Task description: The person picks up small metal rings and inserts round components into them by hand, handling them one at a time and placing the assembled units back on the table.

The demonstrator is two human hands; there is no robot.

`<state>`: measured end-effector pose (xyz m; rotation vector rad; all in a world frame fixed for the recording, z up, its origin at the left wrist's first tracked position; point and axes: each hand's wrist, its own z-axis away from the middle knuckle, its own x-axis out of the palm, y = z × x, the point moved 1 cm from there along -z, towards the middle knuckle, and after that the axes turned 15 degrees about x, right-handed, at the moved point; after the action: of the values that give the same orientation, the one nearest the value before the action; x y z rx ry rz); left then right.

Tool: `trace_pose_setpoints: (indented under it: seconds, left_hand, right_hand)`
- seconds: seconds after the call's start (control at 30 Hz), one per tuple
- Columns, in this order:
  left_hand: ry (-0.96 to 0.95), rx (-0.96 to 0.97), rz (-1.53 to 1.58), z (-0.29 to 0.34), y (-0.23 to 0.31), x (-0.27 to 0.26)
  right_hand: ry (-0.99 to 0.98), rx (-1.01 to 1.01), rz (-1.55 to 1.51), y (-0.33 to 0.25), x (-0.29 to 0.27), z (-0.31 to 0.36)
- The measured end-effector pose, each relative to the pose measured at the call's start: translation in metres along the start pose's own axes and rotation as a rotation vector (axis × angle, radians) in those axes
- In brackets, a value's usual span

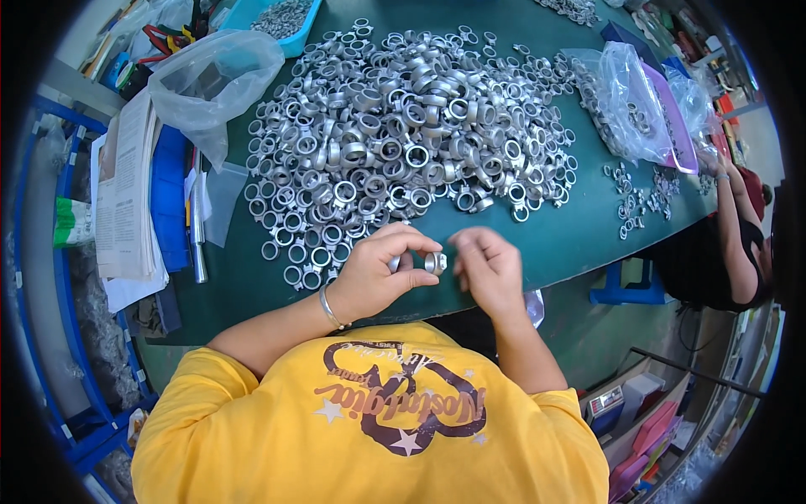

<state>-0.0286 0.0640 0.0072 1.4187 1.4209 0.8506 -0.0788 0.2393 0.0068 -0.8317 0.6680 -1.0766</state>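
Note:
Near the front edge of the table, my left hand (378, 269) pinches a small silver metal ring (435, 264) with a lug on its side between thumb and forefinger. Just to the right of that ring is my right hand (489, 270), its fingers curled in and slightly blurred. Whatever its fingertips may hold is too small to make out. Beyond both hands spreads a large heap of similar metal rings (416, 126), with loose ones lying close to my left wrist.
On the left lie a clear plastic bag (214, 76), papers (126, 189) and a blue bin (170, 197). A turquoise basin (298, 38) of small parts stands behind. To the right are a bag of rings (630, 109), a purple tray (676, 126) and another person's arms (737, 227).

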Motion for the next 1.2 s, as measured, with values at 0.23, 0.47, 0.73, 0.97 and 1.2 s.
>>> trace_pose_setpoints:
  seconds: [0.23, 0.47, 0.73, 0.97, 1.2]
  left_hand:
    - [0.006, -0.063, 0.049, 0.000, 0.000, -0.003]
    - [0.055, -0.265, 0.351, 0.004, 0.001, -0.008]
    - [0.178, -0.447, 0.900, 0.000, -0.006, -0.004]
    - [0.049, -0.506, 0.544, -0.004, 0.002, -0.003]
    - [0.053, -0.084, 0.204, -0.005, -0.001, -0.002]
  right_hand:
    - [0.686, -0.417, 0.758, -0.003, -0.013, -0.033]
    - [0.468, -0.440, 0.421, 0.007, -0.023, -0.031]
    - [-0.274, 0.050, -0.625, 0.018, -0.006, -0.004]
    - [0.133, -0.899, 0.440, 0.004, 0.006, 0.007]
    - [0.169, -0.667, 0.135, 0.006, 0.008, 0.008]
